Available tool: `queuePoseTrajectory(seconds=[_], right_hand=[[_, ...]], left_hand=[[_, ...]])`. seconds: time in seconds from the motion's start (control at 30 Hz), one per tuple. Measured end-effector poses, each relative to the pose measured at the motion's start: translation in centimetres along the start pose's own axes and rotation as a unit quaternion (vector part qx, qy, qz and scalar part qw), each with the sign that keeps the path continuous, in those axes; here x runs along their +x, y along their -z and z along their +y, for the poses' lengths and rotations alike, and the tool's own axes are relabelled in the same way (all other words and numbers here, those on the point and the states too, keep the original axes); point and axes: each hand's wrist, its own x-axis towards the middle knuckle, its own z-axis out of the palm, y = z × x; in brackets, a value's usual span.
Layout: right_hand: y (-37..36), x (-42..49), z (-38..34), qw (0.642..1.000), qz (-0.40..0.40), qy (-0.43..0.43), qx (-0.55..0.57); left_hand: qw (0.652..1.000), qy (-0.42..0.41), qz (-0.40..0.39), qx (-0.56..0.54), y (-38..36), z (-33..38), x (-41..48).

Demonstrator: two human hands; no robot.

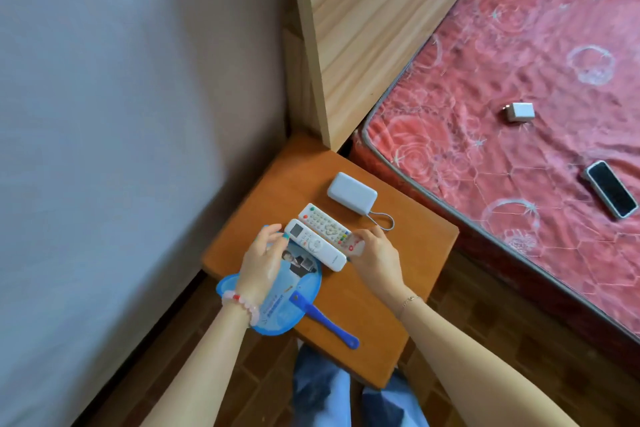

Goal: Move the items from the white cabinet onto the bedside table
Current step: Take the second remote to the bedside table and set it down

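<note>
On the orange-brown bedside table (408,253) lie a white power bank (351,192) with a looped cord, two white remotes side by side, one with coloured buttons (323,224) and one with a small screen (315,248), and a blue hand fan (287,295) with a blue handle. My left hand (263,260) hovers over the fan, fingers spread, fingertips at the screen remote's far end. My right hand (375,253) grips a small white item with red print (355,244) at the near end of the buttoned remote. The white cabinet is not in view.
A wooden headboard (363,38) rises behind the table. To the right is a bed with a red patterned mattress (519,97), on which lie a white charger plug (519,112) and a phone (611,189). A grey wall fills the left. My legs are below the table.
</note>
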Motion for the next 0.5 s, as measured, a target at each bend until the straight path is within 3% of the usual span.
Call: queuePoseTrajectory(seconds=[0.13, 0.3, 0.37, 0.5], right_hand=[[-2.1, 2.8, 0.3, 1.000, -0.005, -0.016, -0.021], [-4.2, 4.4, 1.2, 0.999, -0.003, -0.041, -0.021], [-4.7, 4.6, 1.6, 0.999, -0.001, -0.049, -0.019], [-5.5, 4.6, 2.4, 0.999, 0.004, -0.042, -0.020]], left_hand=[[0.980, -0.080, 0.039, 0.177, 1.8, -1.4, 1.0], [0.842, -0.250, 0.088, 0.469, 2.9, -2.5, 1.1], [0.815, -0.269, 0.107, 0.502, 2.8, -3.1, 1.1], [0.811, -0.270, 0.104, 0.509, 2.3, -3.7, 0.6]])
